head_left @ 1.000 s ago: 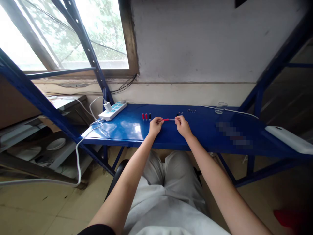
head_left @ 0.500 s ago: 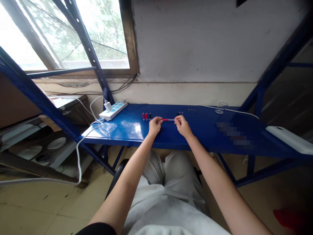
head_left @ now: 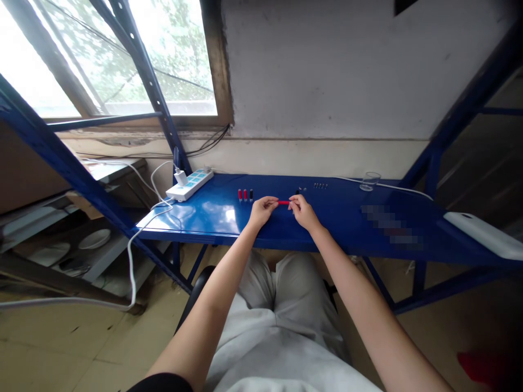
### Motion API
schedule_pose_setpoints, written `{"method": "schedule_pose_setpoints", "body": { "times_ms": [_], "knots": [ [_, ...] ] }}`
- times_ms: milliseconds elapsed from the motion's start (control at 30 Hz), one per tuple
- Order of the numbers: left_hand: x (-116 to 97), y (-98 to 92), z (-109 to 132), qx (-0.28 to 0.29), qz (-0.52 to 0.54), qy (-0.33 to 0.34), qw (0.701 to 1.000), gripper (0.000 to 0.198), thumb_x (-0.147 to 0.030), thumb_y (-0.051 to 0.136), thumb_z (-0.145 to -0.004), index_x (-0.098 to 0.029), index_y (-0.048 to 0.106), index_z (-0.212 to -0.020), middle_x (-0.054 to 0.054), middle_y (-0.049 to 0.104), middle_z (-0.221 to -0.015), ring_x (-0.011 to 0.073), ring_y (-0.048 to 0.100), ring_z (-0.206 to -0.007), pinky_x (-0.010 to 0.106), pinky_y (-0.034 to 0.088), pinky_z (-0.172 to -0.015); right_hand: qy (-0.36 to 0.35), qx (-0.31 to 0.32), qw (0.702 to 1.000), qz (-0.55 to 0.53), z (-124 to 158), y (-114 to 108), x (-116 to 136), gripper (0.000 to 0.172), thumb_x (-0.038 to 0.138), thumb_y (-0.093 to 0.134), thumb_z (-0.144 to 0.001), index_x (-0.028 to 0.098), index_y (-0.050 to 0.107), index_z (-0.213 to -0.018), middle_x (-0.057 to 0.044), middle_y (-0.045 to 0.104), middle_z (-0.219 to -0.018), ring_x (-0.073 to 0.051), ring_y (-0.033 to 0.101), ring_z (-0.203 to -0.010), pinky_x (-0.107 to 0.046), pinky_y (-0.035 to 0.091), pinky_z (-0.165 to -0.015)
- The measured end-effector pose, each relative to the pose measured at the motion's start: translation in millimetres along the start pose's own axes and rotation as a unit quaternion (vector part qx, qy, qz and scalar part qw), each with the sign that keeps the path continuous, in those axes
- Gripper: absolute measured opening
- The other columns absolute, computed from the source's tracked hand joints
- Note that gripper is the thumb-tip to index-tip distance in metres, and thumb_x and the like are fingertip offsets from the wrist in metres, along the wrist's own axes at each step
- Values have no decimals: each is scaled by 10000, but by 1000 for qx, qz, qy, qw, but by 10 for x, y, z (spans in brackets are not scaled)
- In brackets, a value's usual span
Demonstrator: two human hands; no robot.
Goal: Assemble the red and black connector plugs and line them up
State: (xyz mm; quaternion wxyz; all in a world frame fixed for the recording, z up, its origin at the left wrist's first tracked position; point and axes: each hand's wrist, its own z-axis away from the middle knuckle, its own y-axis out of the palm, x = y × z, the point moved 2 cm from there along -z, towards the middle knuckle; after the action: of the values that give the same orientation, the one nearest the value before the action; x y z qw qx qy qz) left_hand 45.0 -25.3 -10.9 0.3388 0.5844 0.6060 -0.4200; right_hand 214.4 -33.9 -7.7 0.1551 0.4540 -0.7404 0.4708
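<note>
Between my two hands a thin red pen-like stick [head_left: 283,202] is held level above the blue table [head_left: 212,215]. My left hand [head_left: 263,211] pinches its left end. Its right end is in the fingers of my right hand [head_left: 303,211]. Left of my hands, two red caps [head_left: 242,195] and a black cap [head_left: 251,195] stand in a row. Behind my right hand lie a small dark piece [head_left: 297,191] and tiny clear bits [head_left: 303,189]. Farther right is a short row of several small metallic pieces [head_left: 321,185].
A white power strip [head_left: 190,185] with a plug and cable sits at the table's left end. Toward the back right is a clear glass [head_left: 370,181], near a white cable. A white flat object [head_left: 484,234] lies at the right end.
My hands have come closer together. The clear length that showed between the red part and my right hand is no longer visible; red now spans the gap.
</note>
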Motion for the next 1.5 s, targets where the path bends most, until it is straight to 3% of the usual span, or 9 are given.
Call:
{"method": "schedule_pose_setpoints", "body": {
  "times_ms": [433, 667, 800, 967, 1100, 1300, 1500],
  "knots": [
    [-46, 24, 47, 24, 26, -1, 999, 286, -336, 675, -691, -123, 654, -880, 92, 696, -849, 186, 658, -823, 320, 508, -800, 16, 25, 999, 44, 4, 3, 6, 312, 329, 264, -895, 179, 467, -1078, -23, 578, -746, -154, 552, -687, -284, 420, -707],
    [-164, 92, -8, 44, -99, 69, 992, 219, -314, 615, -751, -153, 661, -892, 73, 692, -864, 172, 649, -811, 300, 496, -786, 33, 0, 998, 54, 7, -31, -28, 334, 335, 235, -900, 187, 476, -1077, -25, 576, -725, -164, 547, -652, -282, 406, -671],
    [-443, 121, -135, 114, -254, 155, 948, 190, -276, 533, -809, -177, 667, -900, 61, 689, -912, 178, 627, -865, 293, 450, -803, 25, -26, 998, 48, 4, -30, -77, 337, 341, 217, -903, 193, 480, -1053, -20, 567, -699, -160, 534, -606, -277, 398, -639],
    [-819, 152, -415, 200, -439, 218, 849, 180, -209, 505, -798, -194, 663, -881, 56, 648, -1033, 215, 565, -1004, 412, 304, -915, 17, -50, 998, 37, -21, -4, -123, 286, 299, 259, -878, 191, 484, -1020, -29, 568, -705, -158, 520, -582, -284, 397, -630],
    [-994, 117, -686, 235, -505, 181, 811, 113, -169, 598, -703, -189, 675, -784, 57, 609, -1065, 245, 494, -1059, 457, 246, -934, 27, -46, 998, 40, -23, -8, -107, 274, 265, 280, -859, 192, 489, -1021, -39, 572, -719, -164, 526, -601, -294, 403, -641],
    [-944, -139, -907, 268, -611, 83, 740, 79, -133, 647, -624, -168, 674, -690, 77, 588, -1047, 282, 420, -1097, 531, 153, -992, 53, -18, 997, 47, -1, -27, -55, 278, 258, 307, -847, 180, 488, -1044, -30, 549, -668, -168, 518, -580, -288, 395, -608],
    [-762, -384, -930, 256, -636, 65, 725, 124, -116, 606, -642, -166, 680, -728, 89, 585, -1063, 274, 415, -1095, 540, 146, -1000, 51, -15, 997, 57, -10, -14, -76, 257, 247, 354, -820, 178, 479, -1033, -26, 543, -662, -176, 525, -608, -286, 385, -614]
  ]
}}
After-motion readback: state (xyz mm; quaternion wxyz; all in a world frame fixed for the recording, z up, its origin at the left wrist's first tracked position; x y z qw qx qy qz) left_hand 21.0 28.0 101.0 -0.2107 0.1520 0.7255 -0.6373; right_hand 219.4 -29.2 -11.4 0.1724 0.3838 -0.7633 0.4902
